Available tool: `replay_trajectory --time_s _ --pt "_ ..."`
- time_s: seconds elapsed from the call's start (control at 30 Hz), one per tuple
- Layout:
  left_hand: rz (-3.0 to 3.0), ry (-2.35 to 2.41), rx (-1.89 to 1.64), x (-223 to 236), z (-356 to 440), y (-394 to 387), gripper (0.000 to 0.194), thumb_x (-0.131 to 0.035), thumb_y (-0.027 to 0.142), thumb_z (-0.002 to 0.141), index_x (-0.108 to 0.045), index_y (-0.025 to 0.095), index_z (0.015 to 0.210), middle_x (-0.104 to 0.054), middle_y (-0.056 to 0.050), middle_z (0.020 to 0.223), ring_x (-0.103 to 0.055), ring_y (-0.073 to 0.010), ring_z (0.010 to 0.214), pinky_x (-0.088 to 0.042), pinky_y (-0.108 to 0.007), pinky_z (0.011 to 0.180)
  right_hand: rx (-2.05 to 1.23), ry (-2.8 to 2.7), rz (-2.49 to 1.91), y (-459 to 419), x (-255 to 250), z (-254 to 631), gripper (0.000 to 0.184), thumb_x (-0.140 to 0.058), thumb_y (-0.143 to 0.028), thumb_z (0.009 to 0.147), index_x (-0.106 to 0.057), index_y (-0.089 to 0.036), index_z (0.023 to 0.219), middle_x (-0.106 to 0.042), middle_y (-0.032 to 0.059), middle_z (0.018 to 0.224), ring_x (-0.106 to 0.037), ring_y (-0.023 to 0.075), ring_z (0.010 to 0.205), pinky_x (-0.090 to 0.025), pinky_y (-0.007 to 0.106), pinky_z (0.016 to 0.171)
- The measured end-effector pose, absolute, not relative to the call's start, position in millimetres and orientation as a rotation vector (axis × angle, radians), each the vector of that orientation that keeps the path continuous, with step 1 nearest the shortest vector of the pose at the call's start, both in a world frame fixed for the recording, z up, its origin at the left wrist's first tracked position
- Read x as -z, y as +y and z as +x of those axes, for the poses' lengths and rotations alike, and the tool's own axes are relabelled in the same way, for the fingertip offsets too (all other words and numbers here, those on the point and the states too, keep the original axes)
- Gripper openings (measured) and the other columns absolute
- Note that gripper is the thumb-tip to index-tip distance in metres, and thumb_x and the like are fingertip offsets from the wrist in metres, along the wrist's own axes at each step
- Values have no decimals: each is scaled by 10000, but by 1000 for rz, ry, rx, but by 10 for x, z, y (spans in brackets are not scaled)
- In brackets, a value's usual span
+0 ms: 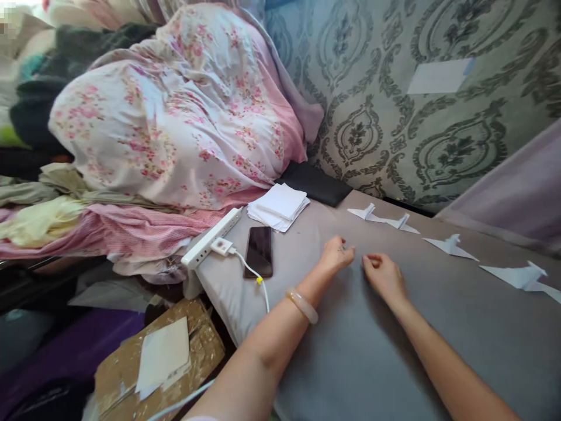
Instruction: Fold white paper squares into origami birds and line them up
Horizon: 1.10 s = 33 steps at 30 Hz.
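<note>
My left hand (338, 255), with a pale bangle (302, 306) on the wrist, is just above the grey sheet (350, 362). Its thumb and forefinger are apart and nothing shows between them. Close by on the right is my right hand (386, 277), its fingers curled in towards the thumb, with no object visible in them. The hands do not touch. Beyond them, several folded white paper birds (451, 245) stand in a slanting row. Left of my left hand lie a stack of white paper squares (280, 204) and a dark phone (259, 251).
A white power strip (213, 237) with a plugged-in charger (222, 246) and white cable (252, 270) lies at the bed's left edge. Behind the paper is a black flat case (318, 184). Floral bedding (188, 117) is heaped at the back; a cardboard box (205, 333) sits below left.
</note>
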<state>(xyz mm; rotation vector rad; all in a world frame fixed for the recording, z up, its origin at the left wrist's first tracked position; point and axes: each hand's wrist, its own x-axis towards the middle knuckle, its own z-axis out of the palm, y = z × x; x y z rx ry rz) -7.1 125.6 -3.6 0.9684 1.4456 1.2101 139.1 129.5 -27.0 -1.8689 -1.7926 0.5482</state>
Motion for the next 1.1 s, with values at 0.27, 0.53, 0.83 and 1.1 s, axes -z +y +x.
replay_trajectory --time_s 0.27,0.53,0.83,1.1 --pt "1026 2775 -766 -306 -1227 557 976 -759 431 675 -271 42 1426 -339 -285 1445 -310 -412 1356 -261 -479 1078 -560 -1701 -1613 616 454 1724 410 -479 -476 758 -605 -176 1008 -689 77 808 -641 203 720 -468 342 731" --pt "794 2786 -527 -111 -1462 391 1047 -754 541 618 -301 9 1398 -448 -309 1375 -395 -402 1325 -296 -460 1047 -608 -1676 -1559 651 482 1704 409 -480 -479 740 -605 -180 989 -682 70 778 -626 202 678 -461 348 706" --pt "829 2894 -572 -40 -1307 543 909 -658 367 701 -268 -35 1417 -439 -338 1371 -417 -407 1288 -274 -493 1039 -604 -1653 -1543 570 415 1726 397 -479 -467 727 -594 -177 974 -687 74 782 -641 203 692 -480 349 712" --pt "921 2837 -587 -133 -1416 528 942 -757 386 645 -351 -19 1392 -432 -367 1358 -407 -465 1281 -285 -548 1018 -610 -1677 -1542 583 433 1741 404 -479 -476 723 -598 -185 977 -683 70 780 -641 207 690 -478 352 696"
